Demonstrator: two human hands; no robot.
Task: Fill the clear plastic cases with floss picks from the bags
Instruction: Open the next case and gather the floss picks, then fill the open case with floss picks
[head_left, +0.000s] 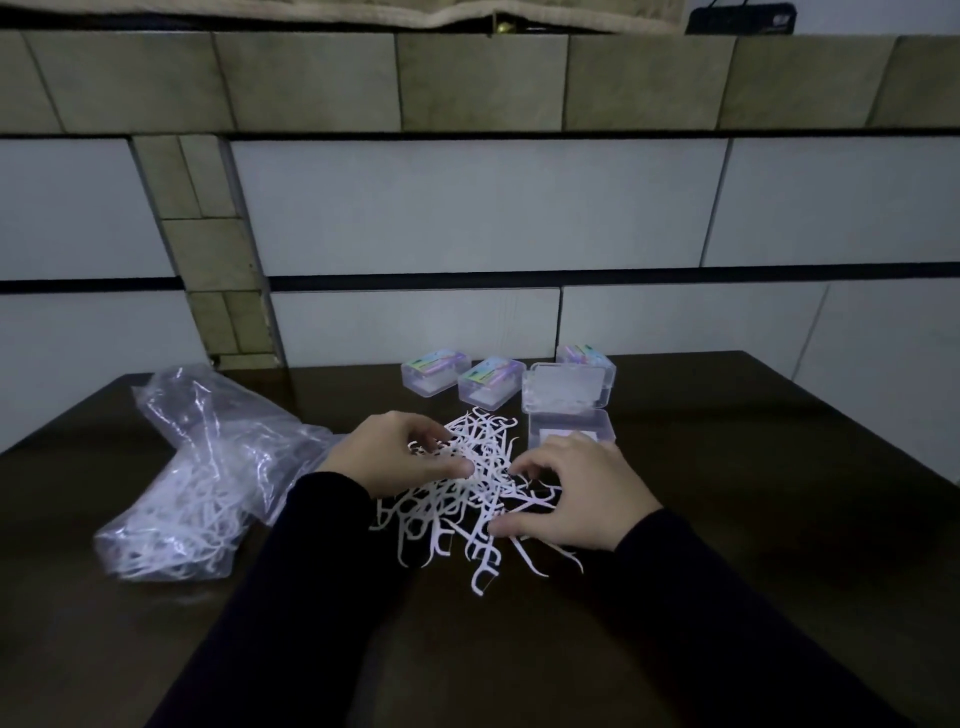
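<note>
A loose pile of white floss picks (467, 509) lies on the dark table (727, 519) in front of me. My left hand (395, 457) sits on the pile's left side, its fingers curled around several picks. My right hand (582, 499) is on the pile's right side, fingertips and thumb pinching at picks. An open clear plastic case (571, 428) lies just beyond my right hand, its raised lid (566, 387) facing me. Two closed clear cases with colourful labels (435, 371) (491, 381) stand behind the pile, and a third (584, 356) shows behind the open lid.
A crumpled clear plastic bag (208, 467) with many floss picks inside lies at the left of the table. A tiled wall (467, 208) rises right behind the table's far edge. My dark sleeves (311, 597) cover the near table.
</note>
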